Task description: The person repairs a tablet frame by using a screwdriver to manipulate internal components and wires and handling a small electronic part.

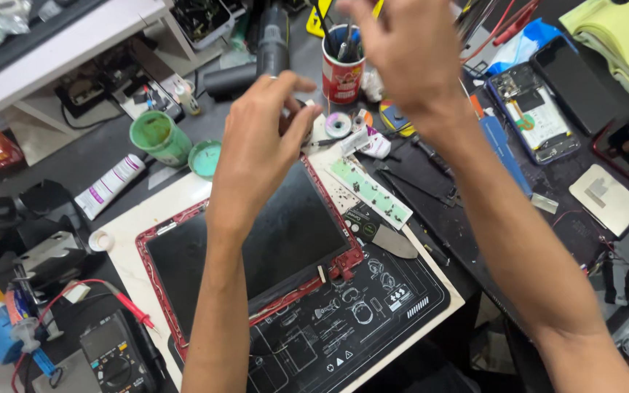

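my left hand (pixel 263 135) hung over the top edge of the red-framed tablet (pixel 256 247), fingers drawn in narrow around something small and pale; i could not tell what it was, since my own fingers hid most of it. my right hand (pixel 402 51) was raised higher, near the red cup of tools (pixel 342 69), its fingers blurred, so i cannot tell whether it was wide or pinched, and i saw nothing in it.

the tablet lay face up on the black work mat (pixel 373 320), which sat on the white board (pixel 129 251) on the desk (pixel 96 156). its dark screen looked lifted a little out of the red frame along the lower edge. a green strip of tiny screws (pixel 369 191) lay just beside the tablet's upper right corner, with a metal spatula blade (pixel 394 244) near it.

what worried me was that small piece in my left hand: held right over the screen, it could slip and drop onto the glass or roll off into the clutter. my right forearm also crossed above the screw strip, and a careless sweep could scatter the screws. the open green tub (pixel 160 137) and its lid (pixel 205 158) stood near my left wrist, easy to knock.
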